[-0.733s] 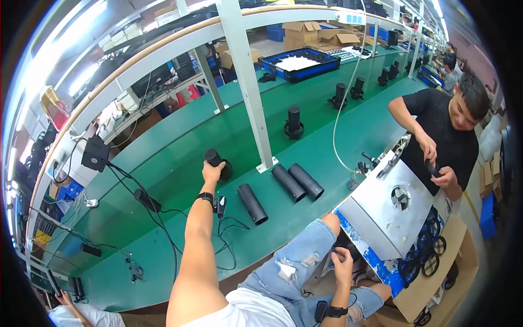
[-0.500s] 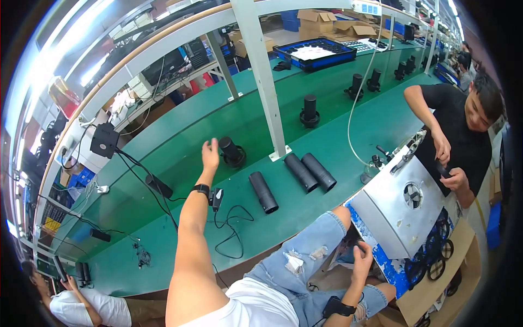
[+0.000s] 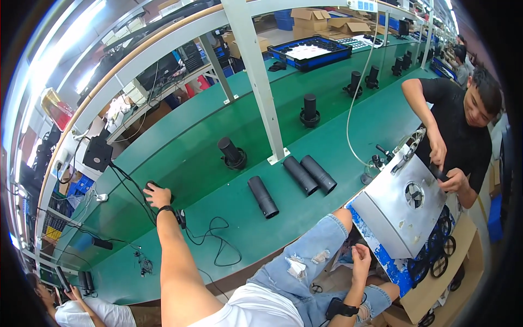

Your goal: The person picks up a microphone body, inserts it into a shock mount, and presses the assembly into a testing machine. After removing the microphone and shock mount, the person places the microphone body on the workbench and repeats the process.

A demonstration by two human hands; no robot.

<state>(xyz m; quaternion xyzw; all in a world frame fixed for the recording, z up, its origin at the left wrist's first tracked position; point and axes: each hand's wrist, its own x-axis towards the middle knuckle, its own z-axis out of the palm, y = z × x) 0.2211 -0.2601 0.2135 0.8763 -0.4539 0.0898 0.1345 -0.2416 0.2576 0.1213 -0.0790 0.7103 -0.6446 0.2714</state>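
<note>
My left hand (image 3: 158, 196) reaches far out over the green bench and closes around a black cylinder (image 3: 171, 197) lying on the sunken strip. The palm and fingers cover most of that cylinder. A black band and a small black box with a cable (image 3: 181, 218) are at the left wrist. Above my thigh, my right hand (image 3: 360, 260) has its fingers curled together, and I see nothing in them. Three black tubes, one (image 3: 263, 197) alone and a pair (image 3: 309, 175) side by side, lie on the near ledge. A black cylinder on a round base (image 3: 231, 153) stands on the strip.
A white post (image 3: 264, 103) rises from the bench. To the right are a metal box (image 3: 400, 204) and a cardboard box of black rings (image 3: 468, 272). A co-worker (image 3: 463, 131) handles a dark part there. Black cables (image 3: 131, 182) hang at the left.
My left hand has moved left and down from beside the standing cylinder onto the lying one. My right hand has barely moved, its fingers a little more curled.
</note>
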